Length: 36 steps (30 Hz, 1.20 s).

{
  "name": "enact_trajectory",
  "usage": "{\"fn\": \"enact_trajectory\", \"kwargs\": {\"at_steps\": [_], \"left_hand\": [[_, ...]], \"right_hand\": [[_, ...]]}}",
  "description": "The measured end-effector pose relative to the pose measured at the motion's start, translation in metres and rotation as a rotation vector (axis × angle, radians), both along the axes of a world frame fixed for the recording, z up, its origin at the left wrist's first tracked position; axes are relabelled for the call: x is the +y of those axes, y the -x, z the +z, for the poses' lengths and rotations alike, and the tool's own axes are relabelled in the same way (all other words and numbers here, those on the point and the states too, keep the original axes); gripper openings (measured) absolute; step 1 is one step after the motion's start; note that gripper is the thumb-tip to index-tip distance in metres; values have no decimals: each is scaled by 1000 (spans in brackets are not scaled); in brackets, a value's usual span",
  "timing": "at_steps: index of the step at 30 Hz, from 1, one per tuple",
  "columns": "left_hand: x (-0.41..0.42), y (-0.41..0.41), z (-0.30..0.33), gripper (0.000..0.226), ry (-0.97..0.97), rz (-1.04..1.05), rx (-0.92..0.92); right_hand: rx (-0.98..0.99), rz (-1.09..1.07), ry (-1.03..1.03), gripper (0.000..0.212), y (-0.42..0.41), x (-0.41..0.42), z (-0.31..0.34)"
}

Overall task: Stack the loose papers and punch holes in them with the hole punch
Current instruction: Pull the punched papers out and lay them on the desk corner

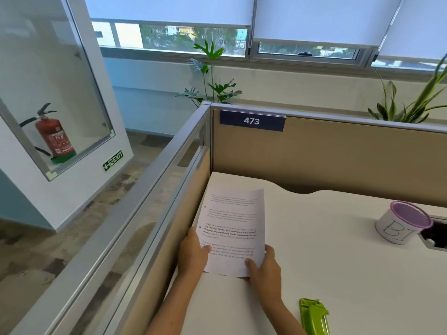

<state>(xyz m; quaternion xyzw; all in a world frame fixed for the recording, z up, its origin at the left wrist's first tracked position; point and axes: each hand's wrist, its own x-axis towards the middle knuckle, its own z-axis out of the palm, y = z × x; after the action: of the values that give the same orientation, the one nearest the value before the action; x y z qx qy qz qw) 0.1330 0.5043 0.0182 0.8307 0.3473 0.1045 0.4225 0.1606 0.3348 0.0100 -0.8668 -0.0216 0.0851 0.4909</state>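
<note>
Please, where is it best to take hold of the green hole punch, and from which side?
Probably grip the green hole punch across its long lever body, coming from above with the right hand, which is nearer. It lies flat on the desk, narrow enough to span; its near end is cropped.

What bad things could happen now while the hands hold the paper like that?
1. Both the left hand and the right hand pinch only the near end of the papers, so the far end might flop or sheets could slip apart.
2. The papers are close to the desk's left edge by the partition; a loose sheet might slide off there.
3. The green hole punch lies near the right arm, which might bump it.
</note>
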Motion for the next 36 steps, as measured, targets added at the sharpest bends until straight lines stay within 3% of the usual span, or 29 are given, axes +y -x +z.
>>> {"fn": "enact_trajectory", "kwargs": {"at_steps": [2, 4, 10, 18, 26, 31, 36], "left_hand": [[0, -3, -1, 44, -58, -15, 27], [0, -5, -2, 44, -102, -33, 52], [4, -6, -4, 40, -249, -45, 168], [1, -6, -6, 44, -325, -32, 224], [1, -5, -6, 45, -343, -34, 244], [-7, 3, 1, 54, -431, 3, 240], [-41, 17, 14, 52, -391, -83, 83]], "right_hand": [[-12, -17, 88, 70, 0, 3, -4], [-28, -11, 184, 78, 2, 6, -5], [-68, 21, 435, 68, -1, 5, -7], [-101, 35, 602, 66, -5, -1, -8], [-122, 42, 672, 64, -4, -1, -9], [-123, 48, 532, 68, 5, -6, 2], [-429, 187, 418, 55, 49, -33, 20]]}}
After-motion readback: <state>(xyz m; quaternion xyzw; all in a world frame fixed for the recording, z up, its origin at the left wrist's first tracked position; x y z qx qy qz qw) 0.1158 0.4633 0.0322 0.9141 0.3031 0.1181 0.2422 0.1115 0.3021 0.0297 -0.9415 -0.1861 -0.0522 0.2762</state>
